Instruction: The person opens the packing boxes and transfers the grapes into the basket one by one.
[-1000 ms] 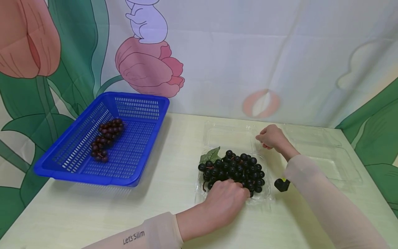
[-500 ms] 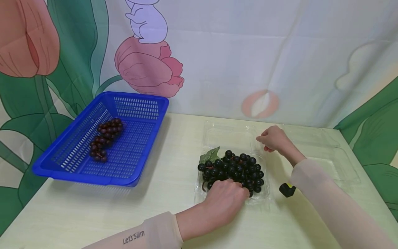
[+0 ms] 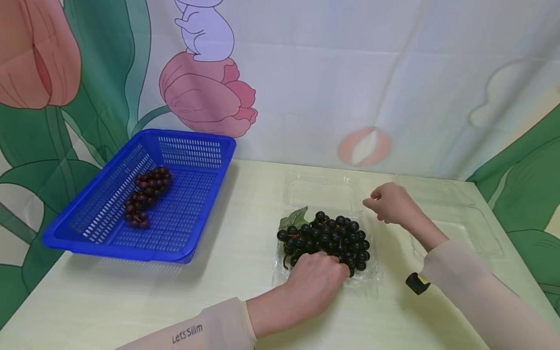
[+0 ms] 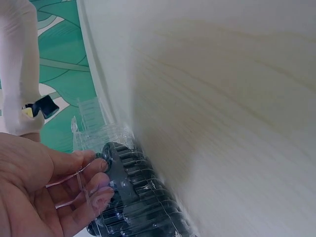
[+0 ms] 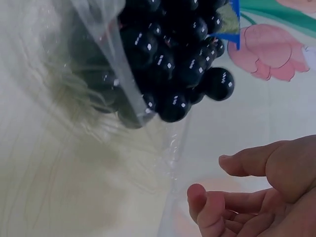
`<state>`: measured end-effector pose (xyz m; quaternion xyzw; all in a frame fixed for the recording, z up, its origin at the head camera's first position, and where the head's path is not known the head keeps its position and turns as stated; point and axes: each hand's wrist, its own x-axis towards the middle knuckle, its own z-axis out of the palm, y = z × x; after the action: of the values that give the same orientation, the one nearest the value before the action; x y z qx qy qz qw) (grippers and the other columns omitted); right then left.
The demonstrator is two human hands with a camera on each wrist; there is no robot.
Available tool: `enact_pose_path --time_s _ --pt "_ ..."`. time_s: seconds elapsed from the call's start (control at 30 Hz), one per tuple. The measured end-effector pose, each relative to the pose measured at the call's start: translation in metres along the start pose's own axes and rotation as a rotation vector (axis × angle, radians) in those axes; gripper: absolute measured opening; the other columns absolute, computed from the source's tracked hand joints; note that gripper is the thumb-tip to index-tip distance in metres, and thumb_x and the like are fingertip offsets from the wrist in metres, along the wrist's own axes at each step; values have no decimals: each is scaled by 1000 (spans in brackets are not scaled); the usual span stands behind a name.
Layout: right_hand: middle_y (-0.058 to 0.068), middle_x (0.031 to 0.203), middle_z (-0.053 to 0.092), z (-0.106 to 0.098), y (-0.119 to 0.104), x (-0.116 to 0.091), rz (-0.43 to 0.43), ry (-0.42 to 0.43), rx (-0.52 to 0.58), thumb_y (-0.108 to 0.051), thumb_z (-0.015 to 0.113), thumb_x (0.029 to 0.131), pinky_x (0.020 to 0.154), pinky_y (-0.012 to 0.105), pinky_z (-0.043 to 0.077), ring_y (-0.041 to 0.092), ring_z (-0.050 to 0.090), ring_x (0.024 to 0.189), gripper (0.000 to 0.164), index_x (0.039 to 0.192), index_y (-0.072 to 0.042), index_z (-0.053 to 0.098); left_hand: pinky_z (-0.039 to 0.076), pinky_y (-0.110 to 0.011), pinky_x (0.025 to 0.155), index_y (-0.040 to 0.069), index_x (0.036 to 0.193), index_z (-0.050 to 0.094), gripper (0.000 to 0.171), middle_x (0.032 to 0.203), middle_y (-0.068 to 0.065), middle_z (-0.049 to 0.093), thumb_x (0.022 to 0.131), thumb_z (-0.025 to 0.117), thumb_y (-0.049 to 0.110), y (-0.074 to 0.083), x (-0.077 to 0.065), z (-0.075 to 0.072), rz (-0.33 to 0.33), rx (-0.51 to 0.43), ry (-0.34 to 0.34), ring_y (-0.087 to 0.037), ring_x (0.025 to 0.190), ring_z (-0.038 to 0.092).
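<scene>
A bunch of black grapes [image 3: 332, 236] with a green leaf [image 3: 294, 219] lies in a clear plastic clamshell container [image 3: 375, 274], whose lid [image 3: 321, 192] is folded back flat behind it. At the container's near side my left hand [image 3: 312, 282] pinches the rim between thumb and fingers, as the left wrist view shows; the grapes lie just beyond. My right hand [image 3: 391, 204] hovers to the right of the lid, apart from it. In the right wrist view a gap separates its thumb from its bent fingers [image 5: 247, 200], and nothing is between them.
To the left stands a blue plastic basket [image 3: 223, 187] with a bunch of dark red grapes [image 3: 148, 192] inside. Another clear clamshell container [image 3: 485, 233] lies at the right of the table. A printed cloth [image 3: 297, 87] hangs along the back edge.
My right hand has drawn away from the lid's right edge, to the right and slightly toward me. The left hand and the black grapes stay in place.
</scene>
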<state>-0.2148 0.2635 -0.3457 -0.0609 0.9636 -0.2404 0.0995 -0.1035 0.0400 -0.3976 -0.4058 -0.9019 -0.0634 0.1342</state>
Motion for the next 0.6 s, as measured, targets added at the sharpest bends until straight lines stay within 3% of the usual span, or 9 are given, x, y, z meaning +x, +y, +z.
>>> enact_pose_path --time_s 0.07,0.2,0.43,0.6 --pt "16 76 72 -1 -2 -5 -3 -10 -3 -22 59 104 58 35 56 27 70 65 46 127 18 61 37 -27 41 25 73 73 29 66 8 62 85 70 -1 0 0 0 0 2 -1 -10 54 51" --pt "13 72 70 -1 -5 -16 -2 -18 -4 -23 59 103 60 35 56 25 69 66 48 129 18 60 39 -28 41 25 73 73 27 65 8 62 86 70 1 0 0 -2 -3 6 -3 -11 54 52" --pt "16 82 72 3 -4 -32 -17 -24 -6 -25 60 103 63 38 57 23 70 66 51 128 19 59 39 -28 41 26 75 73 26 65 8 61 88 70 3 0 1 -1 -9 -8 -25 -11 55 52" --pt "13 79 71 4 -1 -41 -27 -15 0 -24 61 102 64 39 58 21 68 63 50 126 20 59 39 -28 41 26 75 74 26 66 8 62 88 71 4 0 1 -1 -5 -5 -21 -11 55 52"
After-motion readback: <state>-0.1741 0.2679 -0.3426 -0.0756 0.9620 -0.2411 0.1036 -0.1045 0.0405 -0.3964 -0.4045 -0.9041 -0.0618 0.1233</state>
